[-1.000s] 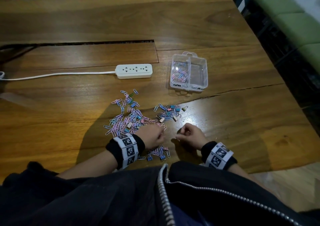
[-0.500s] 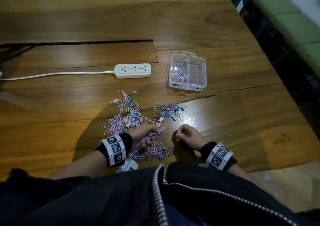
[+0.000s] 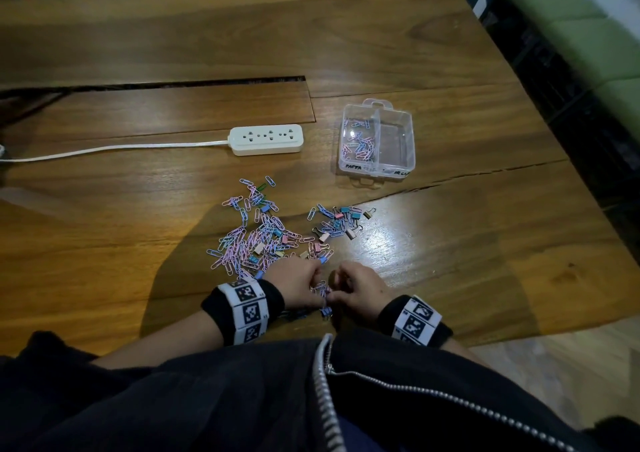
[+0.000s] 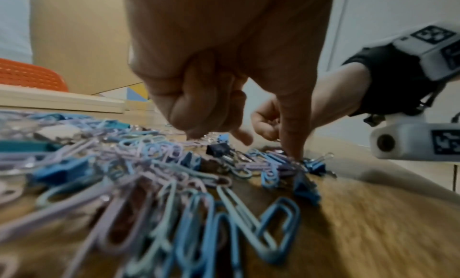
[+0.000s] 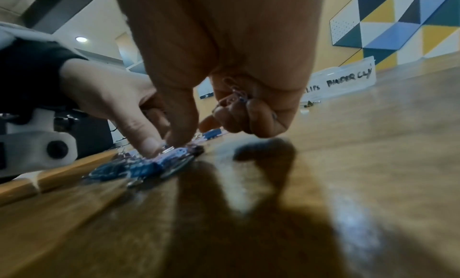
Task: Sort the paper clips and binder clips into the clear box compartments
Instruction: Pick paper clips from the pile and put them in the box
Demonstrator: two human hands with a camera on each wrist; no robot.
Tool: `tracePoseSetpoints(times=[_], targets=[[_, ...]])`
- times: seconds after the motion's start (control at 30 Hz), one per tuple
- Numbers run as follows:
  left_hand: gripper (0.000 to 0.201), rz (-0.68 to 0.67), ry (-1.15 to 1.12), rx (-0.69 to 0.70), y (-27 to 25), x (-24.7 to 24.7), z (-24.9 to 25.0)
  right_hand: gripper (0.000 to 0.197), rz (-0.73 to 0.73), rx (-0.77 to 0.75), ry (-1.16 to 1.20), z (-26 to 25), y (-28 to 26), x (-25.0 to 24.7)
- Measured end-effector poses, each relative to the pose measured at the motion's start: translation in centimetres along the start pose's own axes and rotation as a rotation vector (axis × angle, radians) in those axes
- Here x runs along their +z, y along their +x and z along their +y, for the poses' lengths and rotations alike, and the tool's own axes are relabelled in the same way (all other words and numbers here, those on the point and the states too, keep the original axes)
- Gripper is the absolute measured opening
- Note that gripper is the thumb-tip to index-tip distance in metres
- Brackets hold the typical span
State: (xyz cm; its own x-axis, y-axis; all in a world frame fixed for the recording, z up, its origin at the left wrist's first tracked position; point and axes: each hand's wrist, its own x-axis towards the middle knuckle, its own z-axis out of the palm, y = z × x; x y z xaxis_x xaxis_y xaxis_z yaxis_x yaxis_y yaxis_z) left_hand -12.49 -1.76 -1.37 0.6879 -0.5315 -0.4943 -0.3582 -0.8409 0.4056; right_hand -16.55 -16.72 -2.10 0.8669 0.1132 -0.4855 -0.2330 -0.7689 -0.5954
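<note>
Pastel paper clips [image 3: 249, 243] lie in a wide pile on the wooden table, and a smaller group with binder clips [image 3: 341, 221] lies to its right. The clear box [image 3: 412, 140] stands beyond them, with paper clips in its left compartment. My left hand [image 3: 299, 283] and right hand [image 3: 355, 290] meet over a small heap of clips [image 3: 323, 292] near the table's front edge. The left hand [image 4: 246, 144] pinches at this heap, thumb tip down on it. The right hand [image 5: 209, 132] holds several paper clips [image 5: 235, 97] in its curled fingers, with its thumb down beside the left thumb.
A white power strip [image 3: 266, 139] with its cord lies left of the box. A crack [image 3: 467, 179] runs across the table in front of the box. The table's right edge [image 3: 568, 160] drops off toward green seats. My dark jacket [image 3: 242, 399] covers the near edge.
The left hand has moved right, off the big pile, and the right hand has shifted left. The two hands now touch over the small heap.
</note>
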Motion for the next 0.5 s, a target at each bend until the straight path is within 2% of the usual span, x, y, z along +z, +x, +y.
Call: tracePoseSetpoints(times=[0.1,0.17,0.23,0.33,0.5], targets=[[0.047,0.046,0.095,-0.020,0.2,0.6,0.4,0.015,0.120,-0.007,-0.018,0.1,0.6,-0.3],[0.045,0.060,0.106,-0.023,0.3,0.8,0.7,0.013,0.153,0.011,-0.037,0.1,0.5,-0.8],[0.034,0.067,0.105,-0.027,0.3,0.7,1.0,0.019,0.097,0.038,-0.066,0.4,0.2,-1.4],[0.022,0.066,0.110,-0.058,0.3,0.8,1.2,0.037,-0.093,0.050,-0.134,0.6,-0.6,-2.0],[0.022,0.077,0.188,-0.033,0.3,1.3,1.0,0.033,-0.185,-0.128,-0.332,0.9,0.3,-1.4]])
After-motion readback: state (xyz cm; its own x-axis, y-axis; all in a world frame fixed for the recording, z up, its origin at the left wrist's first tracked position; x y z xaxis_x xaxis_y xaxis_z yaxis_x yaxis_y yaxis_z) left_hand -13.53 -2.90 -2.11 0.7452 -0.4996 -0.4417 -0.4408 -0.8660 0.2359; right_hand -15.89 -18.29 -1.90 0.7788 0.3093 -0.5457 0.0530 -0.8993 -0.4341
